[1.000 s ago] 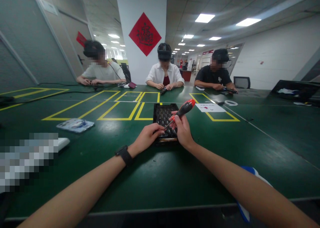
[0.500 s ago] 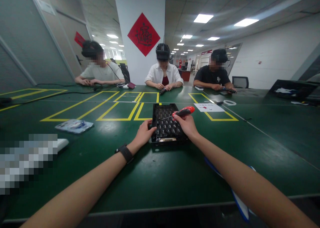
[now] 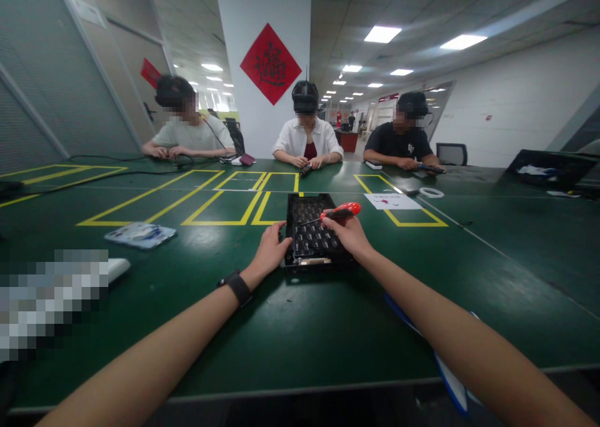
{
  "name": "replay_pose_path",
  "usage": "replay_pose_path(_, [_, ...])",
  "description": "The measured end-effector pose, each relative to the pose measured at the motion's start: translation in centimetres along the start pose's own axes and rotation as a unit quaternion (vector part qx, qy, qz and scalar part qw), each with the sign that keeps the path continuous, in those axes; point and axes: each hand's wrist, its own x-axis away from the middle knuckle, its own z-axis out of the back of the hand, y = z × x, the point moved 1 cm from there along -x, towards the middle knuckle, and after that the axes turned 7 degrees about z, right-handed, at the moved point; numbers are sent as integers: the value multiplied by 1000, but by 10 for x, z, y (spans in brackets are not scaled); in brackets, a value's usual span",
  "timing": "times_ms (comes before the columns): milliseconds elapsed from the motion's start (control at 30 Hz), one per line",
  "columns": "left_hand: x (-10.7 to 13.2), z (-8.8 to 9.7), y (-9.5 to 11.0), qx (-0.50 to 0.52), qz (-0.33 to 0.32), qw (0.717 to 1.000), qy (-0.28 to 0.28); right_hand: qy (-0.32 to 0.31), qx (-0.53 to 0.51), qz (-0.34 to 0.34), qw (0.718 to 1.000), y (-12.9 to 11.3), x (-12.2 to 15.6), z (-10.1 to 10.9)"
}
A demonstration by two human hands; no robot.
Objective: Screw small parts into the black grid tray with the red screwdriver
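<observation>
In front of me on the green table [image 3: 225,327] lies a black open case [image 3: 290,227] with rows of small, pale, shiny shapes inside. My left hand [image 3: 270,252] grips its left side wall, fingers behind and thumb on the near part of the edge. A screwdriver with a red and black handle [image 3: 345,211] is pinched in my right hand [image 3: 349,236] above the case. Its thin shaft slants left and down into the case; where exactly the tip touches I cannot tell. My right hand hides part of the case's right edge.
A plastic-wrapped packet [image 3: 140,234] lies to the left, with a blurred-out pale object [image 3: 56,296] nearer. A printed white sheet [image 3: 392,201] and a white ring [image 3: 431,192] lie right of the case. Behind my right forearm is a blue-edged item [image 3: 452,383]. Several people sit across.
My right hand and the screwdriver have shifted slightly left, the handle end a little lower. My left hand keeps its hold on the case.
</observation>
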Motion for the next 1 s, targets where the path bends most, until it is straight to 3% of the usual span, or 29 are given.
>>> replay_pose_path(333, [6,9,12,23,-4,1000,-15,124,-124,-68,982,0,-2,3])
replay_pose_path(533, [4,24,11,-43,-49,996,56,94,-140,-60,984,-6,2,-2])
replay_pose_path(800, [5,23,18,-25,-61,997,47,50,-144,-13,988,-14,4,-4])
replay_pose_path(1000, [7,20,18,-39,-75,995,52,57,-133,-9,989,-10,5,-3])
